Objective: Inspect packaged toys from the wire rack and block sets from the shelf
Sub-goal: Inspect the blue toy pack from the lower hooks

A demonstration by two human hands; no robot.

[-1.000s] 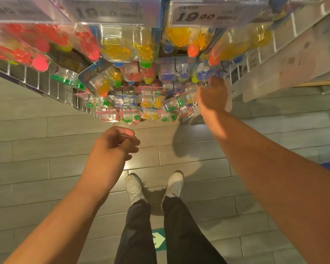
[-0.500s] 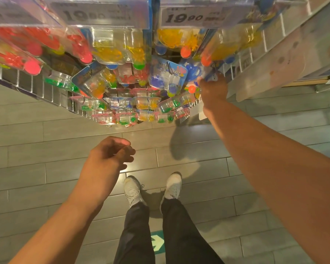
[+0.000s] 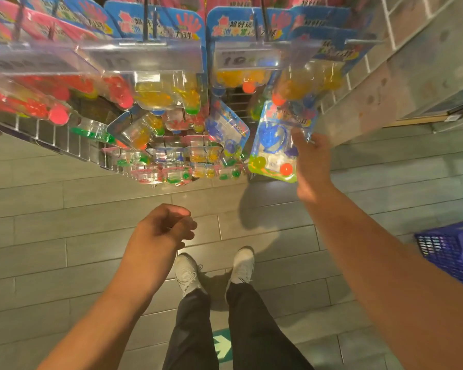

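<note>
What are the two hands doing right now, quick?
Left hand: fingers loosely curled, holding nothing, in the air below the rack.
Right hand: grips a blue-carded toy pack by its right edge.

This is looking like a shop, in the toy section. Many identical blister packs of toys [image 3: 169,92] are hanging in rows from hooks on a wire rack [image 3: 51,140], each with a printed colour card on top. Clear price tag holders [image 3: 247,58] are sitting at the ends of the hooks, and one is showing a number beginning with 19. A blue plastic shopping basket [image 3: 455,252] is standing on the grey tiled floor [image 3: 64,249], where a green arrow sticker [image 3: 222,348] is pointing the way.
</note>
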